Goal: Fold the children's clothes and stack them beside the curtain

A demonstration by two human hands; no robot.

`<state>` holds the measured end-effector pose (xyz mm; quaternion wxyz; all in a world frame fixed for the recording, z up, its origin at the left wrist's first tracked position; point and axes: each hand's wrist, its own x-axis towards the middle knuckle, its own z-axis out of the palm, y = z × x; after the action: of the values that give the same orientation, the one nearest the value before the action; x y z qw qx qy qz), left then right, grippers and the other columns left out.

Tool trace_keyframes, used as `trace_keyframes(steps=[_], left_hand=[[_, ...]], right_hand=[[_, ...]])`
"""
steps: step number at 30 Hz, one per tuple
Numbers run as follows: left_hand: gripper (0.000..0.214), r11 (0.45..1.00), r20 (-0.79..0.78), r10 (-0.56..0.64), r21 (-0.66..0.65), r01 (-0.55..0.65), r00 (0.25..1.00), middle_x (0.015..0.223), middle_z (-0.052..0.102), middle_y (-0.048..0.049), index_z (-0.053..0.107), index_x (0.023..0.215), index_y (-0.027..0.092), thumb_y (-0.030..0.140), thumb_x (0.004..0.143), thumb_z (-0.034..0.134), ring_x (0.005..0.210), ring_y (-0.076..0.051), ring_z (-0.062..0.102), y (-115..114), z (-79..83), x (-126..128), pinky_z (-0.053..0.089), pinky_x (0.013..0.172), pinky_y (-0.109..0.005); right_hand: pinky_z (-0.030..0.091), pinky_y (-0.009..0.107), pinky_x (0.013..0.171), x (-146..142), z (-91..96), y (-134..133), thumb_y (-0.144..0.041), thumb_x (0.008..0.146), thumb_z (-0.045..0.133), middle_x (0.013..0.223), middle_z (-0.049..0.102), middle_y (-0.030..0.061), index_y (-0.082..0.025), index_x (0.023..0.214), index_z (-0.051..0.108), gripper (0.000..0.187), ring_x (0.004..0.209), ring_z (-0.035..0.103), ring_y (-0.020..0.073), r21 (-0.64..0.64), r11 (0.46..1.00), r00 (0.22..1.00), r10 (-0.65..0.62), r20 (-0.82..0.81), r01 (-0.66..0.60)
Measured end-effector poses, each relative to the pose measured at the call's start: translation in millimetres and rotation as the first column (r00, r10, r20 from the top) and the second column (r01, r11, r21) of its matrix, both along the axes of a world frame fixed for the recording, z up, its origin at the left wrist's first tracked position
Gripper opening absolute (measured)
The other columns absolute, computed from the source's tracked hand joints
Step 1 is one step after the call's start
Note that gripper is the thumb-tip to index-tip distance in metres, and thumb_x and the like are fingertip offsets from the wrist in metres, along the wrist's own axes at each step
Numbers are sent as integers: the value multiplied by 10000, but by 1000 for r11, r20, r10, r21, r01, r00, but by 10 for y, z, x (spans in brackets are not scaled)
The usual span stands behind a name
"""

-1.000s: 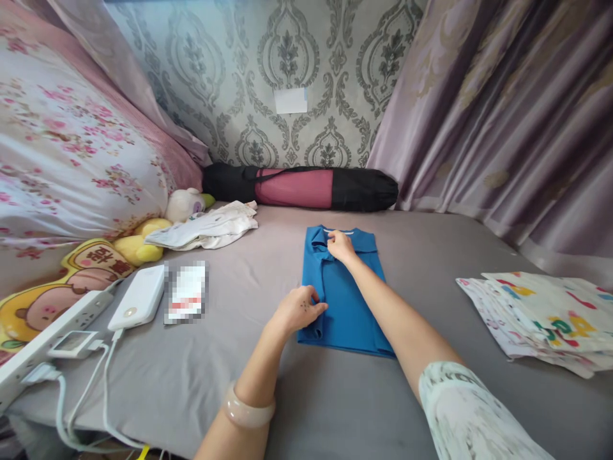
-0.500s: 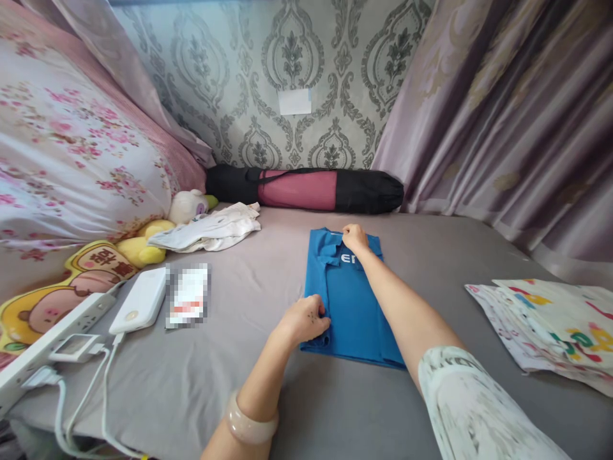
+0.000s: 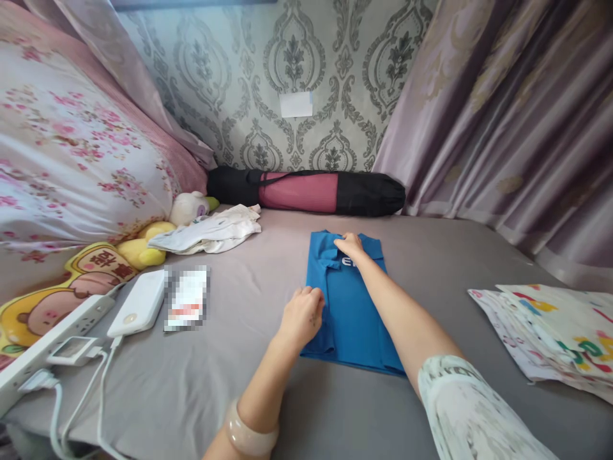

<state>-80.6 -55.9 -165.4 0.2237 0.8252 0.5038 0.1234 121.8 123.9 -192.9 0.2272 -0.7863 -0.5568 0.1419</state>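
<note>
A blue T-shirt [image 3: 357,319] with white letters near the collar lies on the grey sheet, its sides folded inward into a long rectangle. My left hand [image 3: 304,313] is closed at the shirt's left edge, its fingertips curled onto the fabric and partly hidden. Up by the collar, my right hand [image 3: 350,246] pinches the cloth beside the lettering and covers part of it. A pale bangle [image 3: 251,429] is on my left wrist.
Folded patterned clothes [image 3: 550,332] lie at the right. To the left are a white garment [image 3: 211,230], a power bank [image 3: 138,301], a power strip [image 3: 79,326] with cables, and plush toys [image 3: 143,246]. A black and pink roll bag [image 3: 299,191] lies along the wall.
My left hand has moved slightly up and left along the shirt's edge. My right hand has shifted a little left and down at the collar. The shirt stays in place.
</note>
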Motion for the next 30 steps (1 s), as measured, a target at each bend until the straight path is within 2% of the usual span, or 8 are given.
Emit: trace_keyframes(steps=[4, 8, 12, 15, 18, 20, 24, 30], left_hand=[[445, 994, -125, -105, 1, 106, 987, 1492, 360, -134, 450, 1328, 146, 249, 895, 452, 1404, -292, 260, 3, -59, -25, 270, 1127, -446], [752, 968, -132, -185, -193, 158, 974, 1571, 178, -129, 296, 1461, 142, 443, 829, 572, 1450, -319, 86, 37, -35, -102, 124, 1171, -504], [968, 952, -177, -191, -272, 138, 966, 1585, 91, -122, 224, 1497, 186, 513, 707, 677, 1447, -355, -9, 87, 4, -198, 35, 1142, -599], [970, 952, -171, -178, -279, 126, 969, 1581, 113, -132, 257, 1486, 204, 523, 683, 699, 1442, -373, -14, 94, 6, -236, 15, 1120, -636], [810, 966, -103, -184, -200, 161, 977, 1561, 210, -141, 381, 1418, 195, 532, 740, 670, 1448, -353, 35, 76, -23, -220, 26, 1138, -605], [617, 977, -44, -186, -113, 180, 982, 1529, 299, -136, 450, 1355, 194, 492, 834, 591, 1448, -318, 112, 54, -43, -183, 72, 1158, -564], [403, 977, -17, -213, -15, 213, 977, 1477, 393, -121, 491, 1291, 215, 315, 902, 511, 1422, -272, 240, 2, -36, -103, 123, 1167, -534], [680, 956, -43, -225, -205, 211, 974, 1561, 198, -152, 282, 1462, 167, 318, 856, 551, 1452, -261, 125, 5, 17, -106, 87, 1180, -508]], right_hand=[[484, 311, 831, -142, 12, -33, -291, 885, 446, 1072, 675, 182, -105, 1105, 621, 337, 1025, 633, 270, 40, 997, 997, -70, -14, 70], [475, 334, 830, -253, 6, -74, -267, 938, 396, 1110, 644, 205, -76, 1258, 481, 382, 1047, 620, 277, 59, 993, 995, -97, -17, 98], [443, 413, 846, -231, 51, -139, -178, 950, 343, 1106, 630, 223, -106, 1252, 493, 344, 1034, 612, 312, -3, 1000, 990, 10, 144, -9], [386, 440, 915, -203, 105, -202, -62, 906, 321, 1201, 572, 250, -90, 1220, 536, 382, 1120, 551, 321, 15, 998, 934, 56, 352, -65], [317, 425, 996, -257, 138, -221, -53, 905, 310, 1234, 572, 205, -111, 1209, 570, 405, 1187, 489, 299, 105, 966, 871, 164, 463, -237], [308, 386, 1011, -333, 145, -176, -77, 920, 310, 1231, 596, 158, -153, 1199, 597, 407, 1185, 491, 269, 106, 940, 865, 250, 434, -325], [390, 314, 917, -459, 143, 56, -166, 945, 359, 1159, 656, 101, -223, 1128, 656, 353, 1104, 563, 232, -8, 957, 922, 283, 264, -291], [419, 300, 857, -482, 76, 466, -254, 925, 480, 1133, 671, 97, -217, 1041, 692, 244, 1067, 592, 229, -70, 965, 940, 264, 219, -254]])
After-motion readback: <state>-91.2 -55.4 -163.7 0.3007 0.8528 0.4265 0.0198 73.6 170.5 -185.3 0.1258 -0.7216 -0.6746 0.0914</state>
